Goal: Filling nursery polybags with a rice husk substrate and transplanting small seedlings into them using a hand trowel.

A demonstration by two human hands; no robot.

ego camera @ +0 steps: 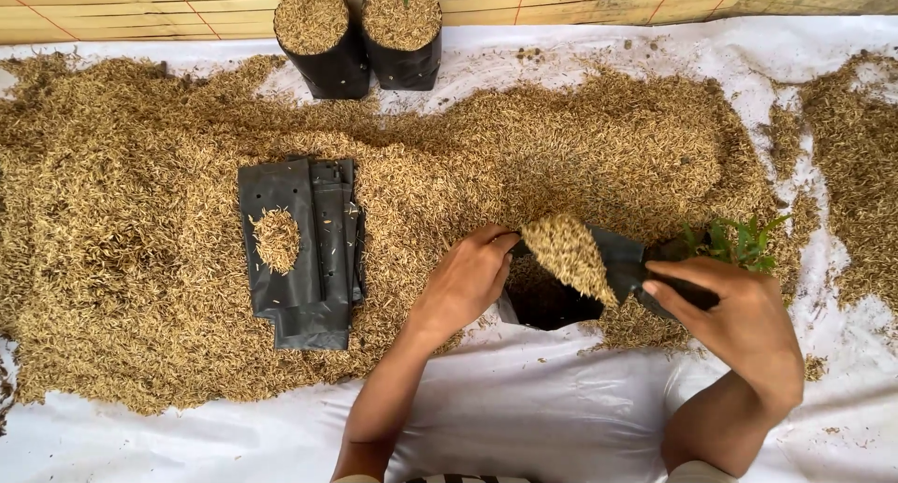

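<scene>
matt black plastic bag point(613, 259), rough husks point(140, 259)

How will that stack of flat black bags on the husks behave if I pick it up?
The stack of bags is probably floppy: it looks like thin plastic film, lying flat with creased edges. Likely light for its size, being empty. The small heap of husks on top would probably spill off once it tilts, and the smooth sheets may slide apart.

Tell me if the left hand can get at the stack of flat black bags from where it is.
Probably yes: the stack of flat black bags lies just beside the left hand, only loose husks between, but that hand is holding the black bag.
</scene>
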